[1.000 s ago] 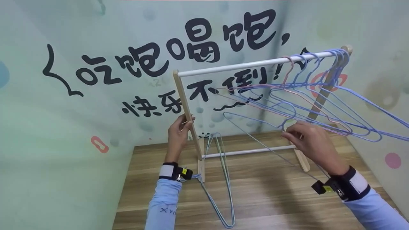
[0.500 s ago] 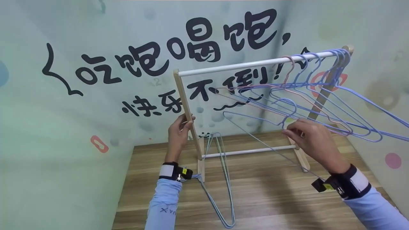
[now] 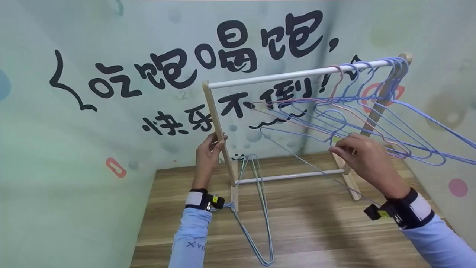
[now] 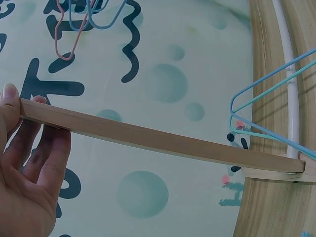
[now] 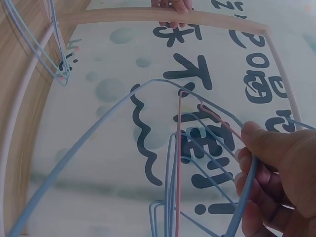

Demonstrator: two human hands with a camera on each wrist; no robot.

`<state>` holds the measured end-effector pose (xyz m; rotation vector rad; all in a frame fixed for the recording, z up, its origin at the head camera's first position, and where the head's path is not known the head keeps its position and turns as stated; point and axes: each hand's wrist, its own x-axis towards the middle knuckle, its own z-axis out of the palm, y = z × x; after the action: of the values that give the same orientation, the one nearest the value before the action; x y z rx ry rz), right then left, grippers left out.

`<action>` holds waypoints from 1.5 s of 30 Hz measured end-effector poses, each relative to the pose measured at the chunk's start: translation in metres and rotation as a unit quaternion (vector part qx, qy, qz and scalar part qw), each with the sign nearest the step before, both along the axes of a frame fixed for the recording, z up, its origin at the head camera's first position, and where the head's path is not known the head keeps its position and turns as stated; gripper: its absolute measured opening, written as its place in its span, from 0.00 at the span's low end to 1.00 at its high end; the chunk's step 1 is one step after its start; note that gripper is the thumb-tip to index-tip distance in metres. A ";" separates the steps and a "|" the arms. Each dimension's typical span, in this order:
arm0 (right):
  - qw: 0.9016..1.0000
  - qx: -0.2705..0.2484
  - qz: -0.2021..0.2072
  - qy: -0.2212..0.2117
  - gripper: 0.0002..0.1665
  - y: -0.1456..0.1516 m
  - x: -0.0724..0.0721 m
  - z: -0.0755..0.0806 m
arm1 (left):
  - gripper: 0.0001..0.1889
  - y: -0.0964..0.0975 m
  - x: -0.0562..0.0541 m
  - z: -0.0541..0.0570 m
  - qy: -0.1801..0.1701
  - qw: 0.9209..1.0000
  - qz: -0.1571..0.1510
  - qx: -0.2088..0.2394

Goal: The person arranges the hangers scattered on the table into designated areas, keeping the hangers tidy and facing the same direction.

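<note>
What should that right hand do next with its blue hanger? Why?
Perhaps lift the blue hanger toward the white top rail: the right hand pinches it near its hook, which isn't over the rail yet, and bare rail shows left of the pink hanger.

In front of me, a light-brown wood-grain surface [image 3: 297,238] fills the lower middle of the frame, its streaks running roughly from side to side. A soft shadow falls across its lower right. A rack [image 3: 273,77] stands upright on it by two flat wooden feet, the left foot [image 3: 234,195] near the centre and the right foot [image 3: 352,188] to the right. At lower centre, a bundle of blue and green hangers [image 3: 266,216] sits beside the left foot; I cannot tell how much of it touches the wood.
</note>
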<state>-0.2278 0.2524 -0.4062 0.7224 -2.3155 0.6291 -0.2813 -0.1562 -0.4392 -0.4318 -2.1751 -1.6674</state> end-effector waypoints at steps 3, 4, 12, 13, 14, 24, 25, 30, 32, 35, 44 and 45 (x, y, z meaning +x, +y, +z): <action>1.000 0.002 0.004 0.010 0.06 0.001 -0.001 0.002 | 0.17 0.000 -0.001 -0.001 0.002 1.000 -0.002 0.000; 1.000 0.004 0.005 0.015 0.06 0.001 -0.001 0.002 | 0.17 0.000 -0.001 -0.001 0.002 1.000 -0.003 0.002; 0.999 0.010 0.006 0.034 0.06 0.002 -0.002 0.006 | 0.17 0.000 -0.001 -0.003 0.000 1.000 -0.010 0.013; 0.999 0.010 0.004 0.033 0.06 0.002 -0.002 0.006 | 0.17 0.000 -0.002 -0.003 0.001 1.000 -0.010 0.013; 0.999 0.010 0.003 0.032 0.06 0.002 -0.002 0.007 | 0.17 0.000 -0.002 -0.003 0.002 1.000 -0.010 0.014; 1.000 0.001 0.003 0.031 0.05 0.001 -0.002 0.012 | 0.16 -0.001 -0.001 -0.002 0.006 1.000 -0.011 0.008; 1.000 -0.001 0.004 0.029 0.05 0.001 -0.002 0.013 | 0.16 -0.001 -0.001 -0.002 0.004 1.000 -0.010 0.007; 1.000 -0.006 0.005 0.016 0.04 0.001 -0.001 0.015 | 0.17 -0.001 -0.001 -0.002 -0.001 1.000 -0.009 0.007; 1.000 -0.006 0.004 0.012 0.04 0.001 -0.002 0.016 | 0.17 0.000 -0.001 -0.002 -0.001 1.000 -0.010 0.008; 1.000 -0.001 0.002 0.010 0.05 0.002 -0.002 0.018 | 0.17 0.000 -0.001 -0.002 0.004 1.000 -0.007 0.002; 1.000 0.003 0.000 0.006 0.05 0.001 -0.003 0.023 | 0.18 -0.006 -0.018 -0.022 -0.001 1.000 0.000 -0.006; 1.000 0.002 0.000 0.004 0.05 0.001 -0.003 0.023 | 0.18 -0.008 -0.021 -0.026 0.000 1.000 -0.001 -0.006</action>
<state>-0.2308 0.2536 -0.3828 0.7250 -2.3097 0.6197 -0.3025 -0.1641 -0.4653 -0.4372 -2.1873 -1.6552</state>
